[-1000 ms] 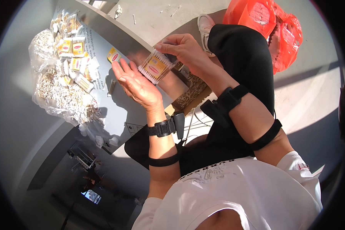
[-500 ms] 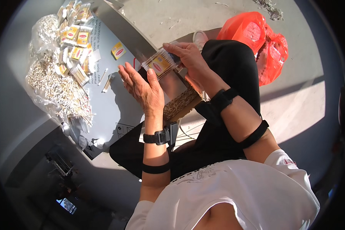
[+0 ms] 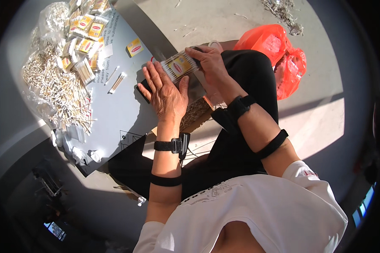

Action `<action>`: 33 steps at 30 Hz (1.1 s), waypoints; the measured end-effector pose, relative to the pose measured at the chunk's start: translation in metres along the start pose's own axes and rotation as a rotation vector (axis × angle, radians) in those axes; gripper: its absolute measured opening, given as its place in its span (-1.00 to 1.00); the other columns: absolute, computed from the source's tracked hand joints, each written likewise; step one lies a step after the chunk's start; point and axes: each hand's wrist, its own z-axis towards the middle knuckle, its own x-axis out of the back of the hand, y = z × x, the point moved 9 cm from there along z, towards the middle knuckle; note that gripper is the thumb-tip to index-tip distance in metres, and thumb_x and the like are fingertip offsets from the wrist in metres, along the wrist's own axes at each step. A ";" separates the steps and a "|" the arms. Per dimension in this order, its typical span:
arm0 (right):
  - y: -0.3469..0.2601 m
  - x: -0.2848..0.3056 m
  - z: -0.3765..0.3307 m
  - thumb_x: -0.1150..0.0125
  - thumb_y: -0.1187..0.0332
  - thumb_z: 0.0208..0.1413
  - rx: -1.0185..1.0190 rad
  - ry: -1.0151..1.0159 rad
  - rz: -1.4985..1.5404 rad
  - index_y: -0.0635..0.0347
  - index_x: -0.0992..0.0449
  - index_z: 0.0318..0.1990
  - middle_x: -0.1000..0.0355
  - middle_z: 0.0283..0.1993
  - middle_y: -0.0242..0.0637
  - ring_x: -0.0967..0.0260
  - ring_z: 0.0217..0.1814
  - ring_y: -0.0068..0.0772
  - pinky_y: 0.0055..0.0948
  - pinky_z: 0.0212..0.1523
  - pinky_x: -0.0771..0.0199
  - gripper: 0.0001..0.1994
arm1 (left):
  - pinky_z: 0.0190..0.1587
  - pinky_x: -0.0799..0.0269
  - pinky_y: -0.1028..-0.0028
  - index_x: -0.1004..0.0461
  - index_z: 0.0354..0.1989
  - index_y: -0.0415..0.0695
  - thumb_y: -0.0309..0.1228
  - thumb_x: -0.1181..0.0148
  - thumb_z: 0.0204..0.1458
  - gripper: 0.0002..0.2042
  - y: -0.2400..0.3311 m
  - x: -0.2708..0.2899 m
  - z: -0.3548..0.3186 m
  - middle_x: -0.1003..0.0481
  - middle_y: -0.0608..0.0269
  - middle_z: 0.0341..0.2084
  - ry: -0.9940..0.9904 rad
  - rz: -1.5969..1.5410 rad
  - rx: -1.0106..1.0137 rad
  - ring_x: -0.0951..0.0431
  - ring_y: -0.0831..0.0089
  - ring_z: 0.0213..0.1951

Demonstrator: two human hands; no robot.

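Note:
My right hand (image 3: 209,63) grips a small clear packet of cotton swabs (image 3: 179,65) with a yellow and red label, held over my lap. My left hand (image 3: 166,95) lies flat with fingers spread, its fingertips against the packet's near edge and its palm over a dark object at the board's edge. Both wrists carry black straps. A grey board (image 3: 114,109) lies to the left, and a single packet (image 3: 134,47) rests on it.
A heap of loose cotton swabs (image 3: 57,88) and several filled packets (image 3: 86,31) cover the board's far left. Two loose swabs (image 3: 116,80) lie near its middle. An orange plastic bag (image 3: 278,57) sits on the concrete floor to the right.
My left hand has turned from upright and open-palmed to flat, palm down, beside the packet. My right hand has lowered the packet toward the board's edge. The view has tilted.

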 end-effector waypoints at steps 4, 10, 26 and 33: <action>-0.002 -0.001 0.004 -0.36 0.35 0.06 0.050 -0.008 -0.031 0.32 -0.61 -0.37 -0.47 -0.48 -0.44 -0.38 -0.50 -0.65 -0.61 -0.44 -0.41 -0.83 | 0.36 0.41 -0.14 0.08 0.38 -0.32 0.11 -0.06 0.10 -0.12 0.003 0.003 0.001 0.16 -0.05 0.41 0.001 0.005 -0.038 0.27 0.10 0.45; -0.002 0.005 0.003 -0.36 0.38 0.06 0.095 0.070 -0.100 0.34 -0.60 -0.42 -0.42 -0.46 -0.43 -0.38 -0.49 -0.63 -0.62 -0.43 -0.42 -0.82 | 0.35 0.40 -0.17 0.06 0.37 -0.31 0.13 -0.07 0.07 -0.11 -0.006 0.011 0.000 0.14 -0.01 0.42 0.094 -0.083 -0.027 0.25 0.10 0.45; -0.006 -0.001 0.004 -0.36 0.35 0.05 0.141 -0.002 -0.154 0.26 -0.59 -0.42 -0.50 -0.49 -0.43 -0.38 -0.49 -0.67 -0.61 -0.44 -0.36 -0.84 | 0.32 0.27 -0.24 0.03 0.38 -0.21 0.07 -0.12 0.08 -0.17 0.005 0.014 -0.008 0.17 0.09 0.43 0.077 -0.083 -0.087 0.22 0.07 0.44; -0.006 -0.006 0.005 -0.40 0.39 0.01 0.229 -0.003 -0.176 0.27 -0.60 -0.40 -0.54 -0.44 -0.37 -0.41 -0.47 -0.64 -0.58 -0.42 -0.37 -0.86 | 0.30 0.27 -0.27 -0.02 0.37 -0.14 0.02 -0.16 0.06 -0.20 0.010 0.013 -0.007 0.11 0.11 0.42 0.022 -0.002 -0.134 0.24 0.09 0.45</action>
